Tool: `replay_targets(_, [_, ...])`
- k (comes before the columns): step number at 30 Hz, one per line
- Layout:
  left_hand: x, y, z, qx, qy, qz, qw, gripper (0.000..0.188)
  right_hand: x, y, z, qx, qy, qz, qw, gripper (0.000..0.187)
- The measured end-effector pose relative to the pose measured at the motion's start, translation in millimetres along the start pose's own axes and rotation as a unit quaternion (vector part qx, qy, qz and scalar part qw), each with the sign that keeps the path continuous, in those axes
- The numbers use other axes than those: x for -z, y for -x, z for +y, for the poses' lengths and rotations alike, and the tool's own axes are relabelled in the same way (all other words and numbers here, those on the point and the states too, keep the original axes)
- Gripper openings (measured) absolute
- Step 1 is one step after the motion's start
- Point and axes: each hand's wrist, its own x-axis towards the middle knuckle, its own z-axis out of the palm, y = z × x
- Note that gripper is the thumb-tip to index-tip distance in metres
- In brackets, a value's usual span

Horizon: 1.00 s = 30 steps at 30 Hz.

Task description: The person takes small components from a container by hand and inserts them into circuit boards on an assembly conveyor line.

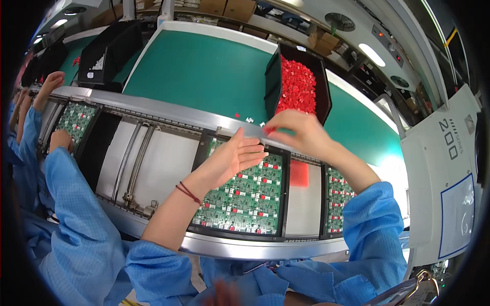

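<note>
My left hand (227,159) is held palm up with its fingers stretched out, above a framed panel of green circuit boards (245,204). Small red and white parts sit on these boards. Nothing shows in that palm, though part of it is turned from view. My right hand (303,133) is closed, with small red plastic parts (269,130) pinched at its fingertips. It is just in front of a black bin (273,86) heaped with red plastic parts (298,84). A few loose white parts (249,120) and a red one (237,115) lie on the green bench near the bin.
The panels lie on a conveyor with metal rails (168,115). A second circuit board panel (337,196) and a pink-red block (299,173) are to the right. At left, a co-worker's hand (61,140) rests by another panel (76,121). A white machine (444,178) stands at far right.
</note>
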Motion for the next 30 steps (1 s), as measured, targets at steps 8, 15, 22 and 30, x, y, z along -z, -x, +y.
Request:
replay_targets(8, [20,3,1,0.026,0.045,-0.018,0.999,0.041,-54,-13,-16,-0.083,-0.086,-0.070,0.990,0.023])
replay_targets(15, [34,8,-6,0.022,0.042,-0.004,0.999,0.033,-72,-4,-3,-0.099,-0.146,-0.058,0.983,0.015])
replay_targets(22, [35,1,-11,0.011,0.025,-0.016,1.000,0.032,-76,4,6,-0.097,-0.110,-0.046,0.988,0.013])
replay_targets(30, [44,4,-15,-0.018,-0.097,0.033,0.995,0.027,-86,6,0,-0.039,-0.041,-0.007,0.998,0.021])
